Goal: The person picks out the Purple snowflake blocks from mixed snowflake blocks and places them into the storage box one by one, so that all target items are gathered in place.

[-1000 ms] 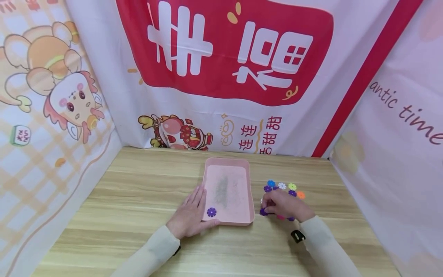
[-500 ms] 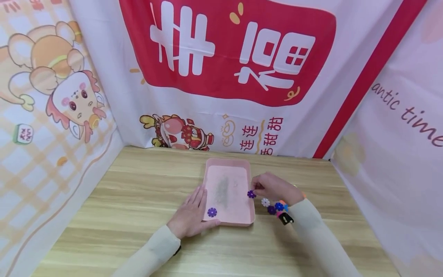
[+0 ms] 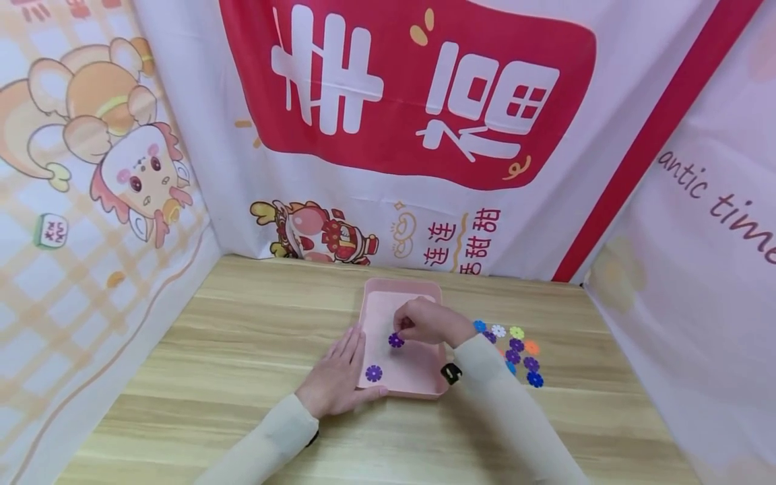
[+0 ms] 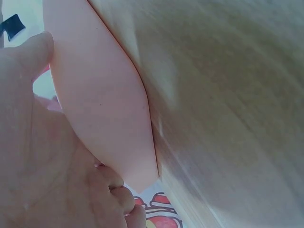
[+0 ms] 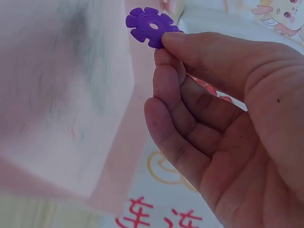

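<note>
A pink tray [image 3: 424, 385] lies on the wooden table. My right hand [image 3: 432, 322] is over its middle and pinches a purple notched disc [image 3: 396, 340] between thumb and forefinger; the right wrist view shows the disc [image 5: 151, 26] at the fingertips of the hand [image 5: 223, 104]. Another purple disc [image 3: 373, 373] lies in the tray's near left corner. My left hand [image 3: 335, 378] rests against that corner, fingers straight along the left side and thumb along the near edge. In the left wrist view the hand [image 4: 52, 142] touches the tray's outer wall [image 4: 104, 95].
Right of the tray lie several notched discs, among them a white one [image 3: 498, 331], a yellow-green one [image 3: 516, 333], an orange one [image 3: 531, 347] and a dark blue one [image 3: 535, 378]. Printed cloths [image 3: 388, 162] stand behind the table and at both sides.
My right hand has picked up a purple disc from the group at the right and carried it left, over the tray. My left hand has stayed at the tray's corner.
</note>
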Tool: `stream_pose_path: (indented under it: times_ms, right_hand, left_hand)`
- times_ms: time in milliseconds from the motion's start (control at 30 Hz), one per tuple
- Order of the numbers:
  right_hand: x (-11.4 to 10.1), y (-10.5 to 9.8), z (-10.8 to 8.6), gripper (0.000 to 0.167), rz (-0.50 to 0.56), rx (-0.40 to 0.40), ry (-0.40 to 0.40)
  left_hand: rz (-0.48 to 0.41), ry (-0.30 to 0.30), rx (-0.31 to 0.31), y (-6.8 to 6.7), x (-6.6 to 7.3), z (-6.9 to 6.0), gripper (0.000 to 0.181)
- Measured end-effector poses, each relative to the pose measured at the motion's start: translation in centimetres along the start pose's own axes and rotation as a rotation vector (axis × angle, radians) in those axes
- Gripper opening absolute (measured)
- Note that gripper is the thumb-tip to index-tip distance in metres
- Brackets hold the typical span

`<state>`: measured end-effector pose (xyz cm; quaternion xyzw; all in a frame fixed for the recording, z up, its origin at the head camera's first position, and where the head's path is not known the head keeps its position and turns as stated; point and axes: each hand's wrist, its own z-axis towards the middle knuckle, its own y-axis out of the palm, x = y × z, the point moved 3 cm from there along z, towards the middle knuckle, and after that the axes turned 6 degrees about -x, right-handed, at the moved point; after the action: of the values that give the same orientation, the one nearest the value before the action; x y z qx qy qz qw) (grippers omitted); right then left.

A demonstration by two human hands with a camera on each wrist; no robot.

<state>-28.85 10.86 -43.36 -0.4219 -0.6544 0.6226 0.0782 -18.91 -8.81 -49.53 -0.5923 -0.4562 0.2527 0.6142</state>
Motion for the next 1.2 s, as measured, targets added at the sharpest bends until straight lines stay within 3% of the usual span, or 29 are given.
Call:
stream_pose_path:
  times_ms: [400, 867, 1000, 1200]
  right_hand:
    - [0.9, 2.1, 4.0, 0.013, 0.116, -0.087, 0.084]
    - [0.4, 3.2, 5.4, 0.012, 0.109, -0.129, 0.196]
    - [0.5, 3.5, 5.6, 0.011, 0.123, -0.117, 0.207]
    - [0.9, 3.5, 5.6, 0.006, 0.125, -0.099, 0.203]
  left_hand:
    - [0.033, 0.008, -0.005, 0.2, 0.1, 0.1, 0.116]
    - [0.007, -0.019, -0.019, 0.2, -0.2, 0.1, 0.117]
    - [-0.014, -0.003, 0.008, 0.8, -0.4, 0.1, 0.118]
    - [-0.032, 0.016, 0.016, 0.3, -0.2, -0.1, 0.116]
